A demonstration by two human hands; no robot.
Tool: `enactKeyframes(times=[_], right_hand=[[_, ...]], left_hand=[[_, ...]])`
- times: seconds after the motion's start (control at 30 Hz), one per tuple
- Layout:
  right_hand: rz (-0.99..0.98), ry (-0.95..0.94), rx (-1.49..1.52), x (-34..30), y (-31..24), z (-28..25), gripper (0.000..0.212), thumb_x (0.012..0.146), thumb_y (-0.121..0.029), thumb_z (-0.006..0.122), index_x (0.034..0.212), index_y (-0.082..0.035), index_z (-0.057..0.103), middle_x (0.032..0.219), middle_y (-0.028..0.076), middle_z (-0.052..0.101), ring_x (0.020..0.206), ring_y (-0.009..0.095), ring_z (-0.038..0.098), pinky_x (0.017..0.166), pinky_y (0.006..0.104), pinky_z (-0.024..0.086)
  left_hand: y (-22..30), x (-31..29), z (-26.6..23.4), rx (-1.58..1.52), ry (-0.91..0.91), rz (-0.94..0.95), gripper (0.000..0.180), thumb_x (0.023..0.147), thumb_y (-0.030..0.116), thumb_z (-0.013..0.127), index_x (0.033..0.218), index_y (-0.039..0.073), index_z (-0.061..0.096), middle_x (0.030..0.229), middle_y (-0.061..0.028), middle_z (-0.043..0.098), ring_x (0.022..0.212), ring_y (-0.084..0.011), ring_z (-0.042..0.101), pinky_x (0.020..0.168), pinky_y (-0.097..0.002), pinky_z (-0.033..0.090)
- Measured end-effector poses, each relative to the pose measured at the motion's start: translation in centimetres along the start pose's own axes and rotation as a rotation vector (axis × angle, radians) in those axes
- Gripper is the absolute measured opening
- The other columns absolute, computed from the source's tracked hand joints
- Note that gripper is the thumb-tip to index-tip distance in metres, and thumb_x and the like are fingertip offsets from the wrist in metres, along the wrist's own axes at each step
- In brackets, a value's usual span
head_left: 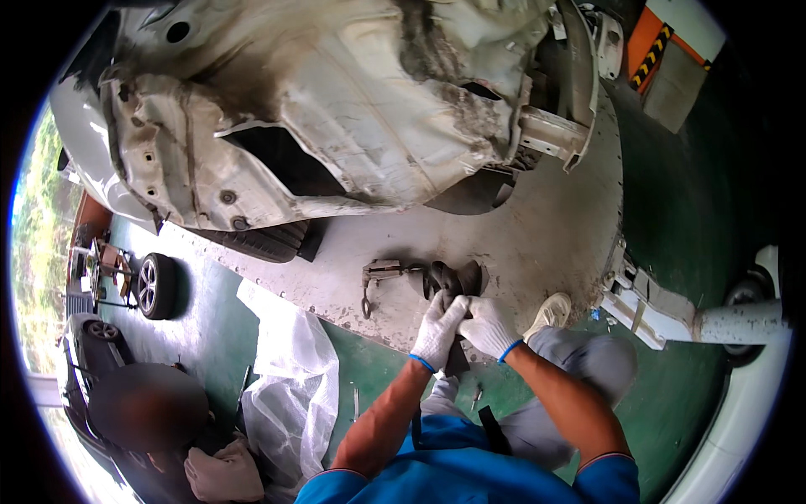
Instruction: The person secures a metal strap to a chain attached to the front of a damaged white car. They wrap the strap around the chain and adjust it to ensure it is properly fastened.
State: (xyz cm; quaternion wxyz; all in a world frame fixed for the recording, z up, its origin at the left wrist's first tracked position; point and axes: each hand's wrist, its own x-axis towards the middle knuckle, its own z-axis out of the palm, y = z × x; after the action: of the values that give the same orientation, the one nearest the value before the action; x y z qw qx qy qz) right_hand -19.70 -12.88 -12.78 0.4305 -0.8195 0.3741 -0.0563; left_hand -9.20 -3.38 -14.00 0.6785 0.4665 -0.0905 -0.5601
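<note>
Fingers (456, 310) closed, both sets! Your left hand (436, 332) and right hand (489, 327), gloved in white, gripped a dark piece (460, 278) between them, over the near edge of the pale platform (571, 227). Grasp made, that much was done; release was not, and whether the piece touched the platform was hidden. Dull and blackish it looked, rounded on top, darkness poking out below your gloves. Just left lay a metal fitting (384, 270), untouched; beyond, the grimy, crumpled car body (353, 109).
</note>
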Motion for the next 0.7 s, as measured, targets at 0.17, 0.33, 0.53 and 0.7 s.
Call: enactKeyframes(times=[0.17,0.33,0.53,0.7], right_hand=[[-0.244,0.001,-0.117,-2.0,-0.5,-0.4,0.021,0.08,-0.032,0.073,0.081,-0.011,0.069,0.075,0.017,0.071,0.072,0.04,0.07,0.064,0.0544,0.054],[-0.342,-0.036,-0.234,-2.8,-0.1,-2.0,0.028,0.08,-0.038,0.075,0.077,-0.011,0.067,0.075,0.017,0.071,0.071,0.041,0.071,0.063,0.0548,0.053],[0.026,-0.138,-0.226,-1.5,-2.0,-1.7,0.034,0.085,-0.041,0.072,0.092,-0.008,0.077,0.086,0.023,0.074,0.081,0.044,0.073,0.072,0.0559,0.056],[-0.047,0.005,-0.148,0.0,-1.0,-0.2,0.029,0.08,-0.035,0.069,0.088,-0.008,0.076,0.08,0.021,0.073,0.076,0.042,0.072,0.068,0.0558,0.056]], left_hand=[[2.1,-0.7,-0.4,0.21,0.018,-0.116,0.047,0.107,0.032,0.065,0.136,-0.004,0.055,0.115,-0.0062,0.066,0.105,-0.0113,0.062,0.091,-0.0282,0.053],[3.5,-1.7,0.0,0.159,-0.004,-0.149,0.047,0.107,0.034,0.064,0.135,-0.003,0.058,0.116,-0.0053,0.067,0.105,-0.0112,0.062,0.094,-0.029,0.052],[1.9,-1.6,0.5,0.299,-0.007,-0.054,0.047,0.11,0.03,0.059,0.146,0.0,0.05,0.131,-0.0071,0.062,0.123,-0.0142,0.056,0.104,-0.0307,0.048],[1.1,0.2,-0.3,0.159,-0.058,-0.004,0.047,0.11,0.027,0.061,0.146,-0.001,0.05,0.125,-0.004,0.064,0.113,-0.0108,0.059,0.097,-0.028,0.051]])
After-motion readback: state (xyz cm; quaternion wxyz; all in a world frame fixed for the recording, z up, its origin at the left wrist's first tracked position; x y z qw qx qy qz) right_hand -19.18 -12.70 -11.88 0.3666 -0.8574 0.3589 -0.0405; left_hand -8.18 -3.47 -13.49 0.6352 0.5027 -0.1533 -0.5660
